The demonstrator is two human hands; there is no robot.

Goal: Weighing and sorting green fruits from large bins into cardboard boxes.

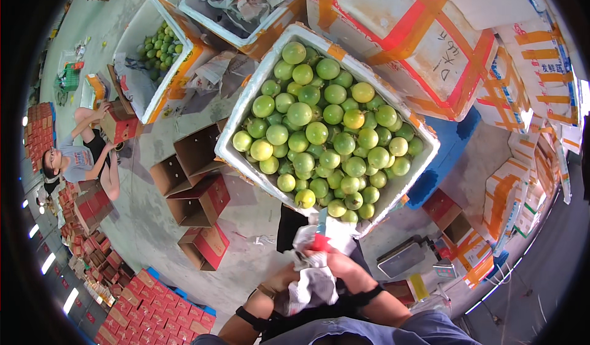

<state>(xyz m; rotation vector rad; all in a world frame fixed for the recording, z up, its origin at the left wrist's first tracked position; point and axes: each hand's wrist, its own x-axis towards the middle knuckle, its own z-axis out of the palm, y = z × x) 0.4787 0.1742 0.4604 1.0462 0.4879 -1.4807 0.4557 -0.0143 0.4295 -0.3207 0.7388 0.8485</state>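
Close to my body, my left hand and my right hand are closed on a crumpled white cloth with a red patch. It resembles a knitted work glove, but motion blur smears it and hides some fingers. Just beyond my hands, a large white foam box stands open, filled with round green and yellowish fruits like passion fruit. The cloth is beside the box's near corner; I cannot tell whether they touch.
Another foam box holding green fruit stands at left, near a foam box with crumpled paper. Open cardboard boxes lie on the floor. Taped foam boxes stand at right, near a scale. A person sits far left.
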